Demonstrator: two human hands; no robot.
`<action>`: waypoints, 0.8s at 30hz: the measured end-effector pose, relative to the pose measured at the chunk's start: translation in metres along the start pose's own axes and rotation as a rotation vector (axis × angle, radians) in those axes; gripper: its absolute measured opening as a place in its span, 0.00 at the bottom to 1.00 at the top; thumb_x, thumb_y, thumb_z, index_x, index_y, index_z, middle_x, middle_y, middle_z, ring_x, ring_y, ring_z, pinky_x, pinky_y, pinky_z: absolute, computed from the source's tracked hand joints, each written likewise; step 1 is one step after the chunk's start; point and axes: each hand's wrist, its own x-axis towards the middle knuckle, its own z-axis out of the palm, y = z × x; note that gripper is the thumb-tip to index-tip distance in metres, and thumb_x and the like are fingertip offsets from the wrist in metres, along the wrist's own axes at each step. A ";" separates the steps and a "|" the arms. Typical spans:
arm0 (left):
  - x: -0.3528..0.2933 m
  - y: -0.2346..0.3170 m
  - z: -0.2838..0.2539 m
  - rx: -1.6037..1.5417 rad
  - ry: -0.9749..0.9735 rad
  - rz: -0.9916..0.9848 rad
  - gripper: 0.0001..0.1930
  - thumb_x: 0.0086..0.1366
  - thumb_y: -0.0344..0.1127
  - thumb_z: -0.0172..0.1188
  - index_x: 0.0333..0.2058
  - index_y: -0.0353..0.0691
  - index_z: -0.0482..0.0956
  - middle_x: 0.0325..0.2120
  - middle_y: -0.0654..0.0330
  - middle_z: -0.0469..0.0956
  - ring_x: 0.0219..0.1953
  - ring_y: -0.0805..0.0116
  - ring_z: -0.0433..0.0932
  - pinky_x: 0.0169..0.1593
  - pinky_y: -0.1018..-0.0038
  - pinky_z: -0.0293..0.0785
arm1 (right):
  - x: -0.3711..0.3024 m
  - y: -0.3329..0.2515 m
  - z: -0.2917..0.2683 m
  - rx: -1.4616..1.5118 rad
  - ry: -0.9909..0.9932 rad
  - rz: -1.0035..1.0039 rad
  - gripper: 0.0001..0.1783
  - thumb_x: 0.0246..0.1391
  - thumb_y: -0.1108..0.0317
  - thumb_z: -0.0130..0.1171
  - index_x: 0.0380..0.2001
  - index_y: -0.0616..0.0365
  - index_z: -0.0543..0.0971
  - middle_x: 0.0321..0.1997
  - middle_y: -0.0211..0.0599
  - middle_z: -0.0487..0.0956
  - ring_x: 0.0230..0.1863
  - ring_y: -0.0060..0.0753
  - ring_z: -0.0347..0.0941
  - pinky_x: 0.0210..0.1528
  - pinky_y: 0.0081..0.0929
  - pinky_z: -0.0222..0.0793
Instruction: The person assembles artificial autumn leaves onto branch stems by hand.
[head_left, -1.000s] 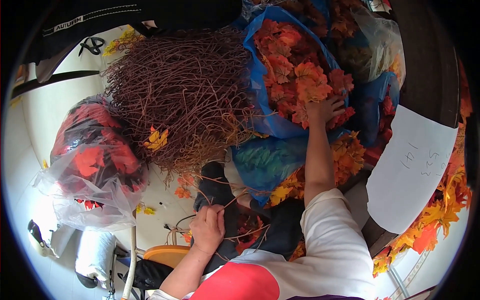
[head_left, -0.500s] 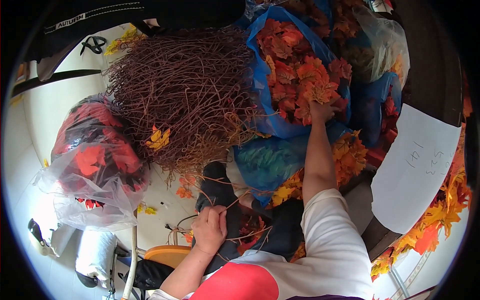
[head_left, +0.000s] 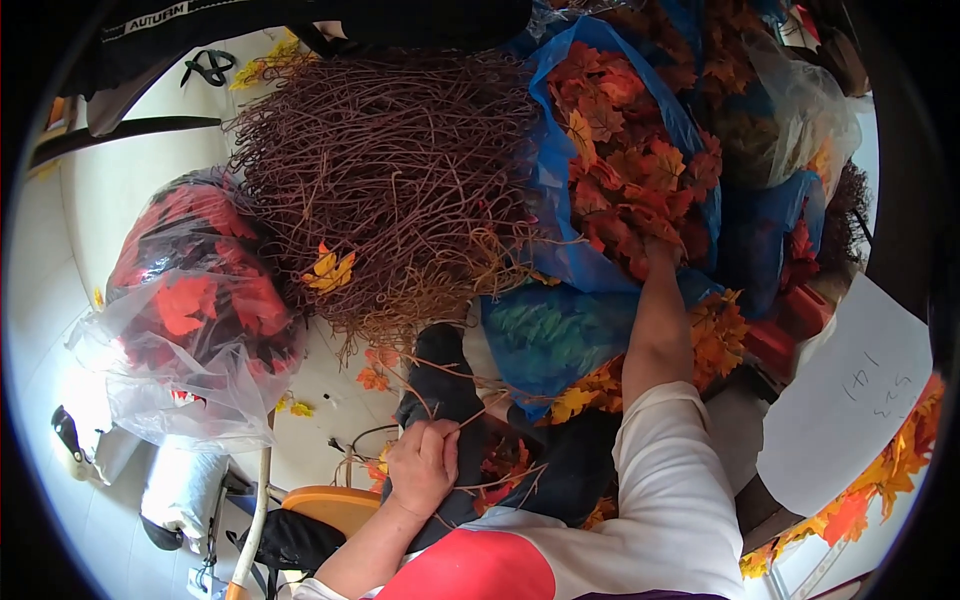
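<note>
Fingers (head_left: pixel 441 441) of the bare left hand (head_left: pixel 421 474) are curled inward, pinched together on a thin brown branching twig (head_left: pixel 483 409), whose side shoots spread over the dark trousers (head_left: pixel 560 450) covering the person's lap. At the end of a forearm with a rolled white sleeve (head_left: pixel 652 425), the bare right hand (head_left: pixel 663 252) is sunk among red-orange maple-shaped leaves (head_left: pixel 625 180); its fingers are hidden, so how far they spread and whether they grip a leaf is impossible to say. These leaves fill a translucent blue plastic bag (head_left: pixel 578 262) beyond the lap. Just left of that bag lies a broad tangled heap of thin purplish-brown stems (head_left: pixel 385 150), with a yellow-orange maple-shaped leaf (head_left: pixel 329 271) on its near part. Farther left sits a clear plastic bag (head_left: pixel 195 385) of red and black pieces. A second blue plastic bag with green contents (head_left: pixel 553 340) lies left of the right forearm, and a white paper sheet (head_left: pixel 845 400) to its right.
</note>
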 end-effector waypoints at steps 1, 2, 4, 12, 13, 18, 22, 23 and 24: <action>0.001 0.000 0.001 -0.006 -0.006 0.011 0.09 0.49 0.26 0.60 0.30 0.42 0.72 0.22 0.60 0.72 0.23 0.60 0.74 0.24 0.69 0.69 | 0.014 0.014 0.014 0.025 0.114 -0.094 0.31 0.50 0.45 0.47 0.54 0.50 0.65 0.55 0.42 0.68 0.54 0.52 0.62 0.54 0.48 0.56; 0.002 0.001 0.002 -0.017 -0.008 0.017 0.09 0.49 0.26 0.60 0.30 0.42 0.72 0.22 0.60 0.72 0.23 0.60 0.74 0.24 0.69 0.69 | 0.028 0.029 0.027 0.048 0.228 -0.186 0.28 0.51 0.47 0.47 0.51 0.51 0.68 0.52 0.41 0.70 0.51 0.49 0.65 0.51 0.45 0.59; 0.003 0.002 0.002 -0.015 -0.010 0.025 0.09 0.50 0.26 0.60 0.30 0.42 0.72 0.22 0.60 0.72 0.23 0.60 0.74 0.24 0.69 0.69 | 0.033 0.040 0.040 0.097 0.446 -0.385 0.24 0.52 0.51 0.45 0.46 0.54 0.73 0.47 0.40 0.75 0.45 0.44 0.71 0.46 0.37 0.66; -0.003 0.000 0.003 -0.024 -0.006 0.031 0.08 0.51 0.28 0.59 0.30 0.42 0.71 0.23 0.60 0.72 0.24 0.60 0.74 0.25 0.69 0.70 | -0.029 0.029 0.021 0.087 0.632 -0.326 0.21 0.53 0.54 0.47 0.45 0.53 0.74 0.47 0.36 0.75 0.45 0.39 0.71 0.44 0.33 0.69; -0.003 -0.001 0.003 -0.029 -0.002 0.039 0.07 0.51 0.28 0.59 0.30 0.42 0.71 0.23 0.60 0.72 0.24 0.60 0.74 0.25 0.69 0.70 | -0.033 0.030 0.020 0.066 0.760 -0.397 0.21 0.53 0.53 0.47 0.45 0.53 0.75 0.46 0.36 0.76 0.44 0.37 0.72 0.44 0.31 0.69; -0.003 0.002 0.005 -0.040 0.006 0.078 0.07 0.52 0.28 0.58 0.31 0.42 0.71 0.23 0.60 0.72 0.25 0.59 0.74 0.25 0.68 0.70 | -0.029 0.051 0.003 0.123 0.724 -0.289 0.20 0.52 0.53 0.50 0.44 0.52 0.75 0.47 0.35 0.75 0.45 0.37 0.72 0.46 0.29 0.69; -0.011 -0.002 -0.003 0.021 0.006 0.049 0.07 0.54 0.29 0.57 0.32 0.43 0.71 0.24 0.60 0.72 0.25 0.59 0.74 0.27 0.68 0.70 | -0.063 0.026 -0.002 0.423 0.684 -0.305 0.21 0.51 0.54 0.53 0.45 0.52 0.75 0.48 0.35 0.75 0.47 0.38 0.72 0.48 0.30 0.68; -0.012 -0.002 -0.003 0.022 0.011 0.057 0.07 0.54 0.29 0.57 0.32 0.43 0.71 0.24 0.60 0.72 0.25 0.59 0.74 0.27 0.68 0.70 | -0.052 0.033 -0.003 0.473 0.690 -0.322 0.21 0.50 0.54 0.53 0.44 0.52 0.75 0.49 0.35 0.75 0.48 0.37 0.71 0.49 0.31 0.68; -0.010 0.001 0.001 -0.003 0.004 0.082 0.06 0.54 0.30 0.57 0.32 0.43 0.71 0.24 0.60 0.72 0.25 0.59 0.74 0.27 0.68 0.70 | -0.022 0.061 -0.002 0.468 0.714 -0.303 0.21 0.50 0.54 0.53 0.44 0.52 0.75 0.49 0.35 0.75 0.48 0.37 0.71 0.49 0.31 0.68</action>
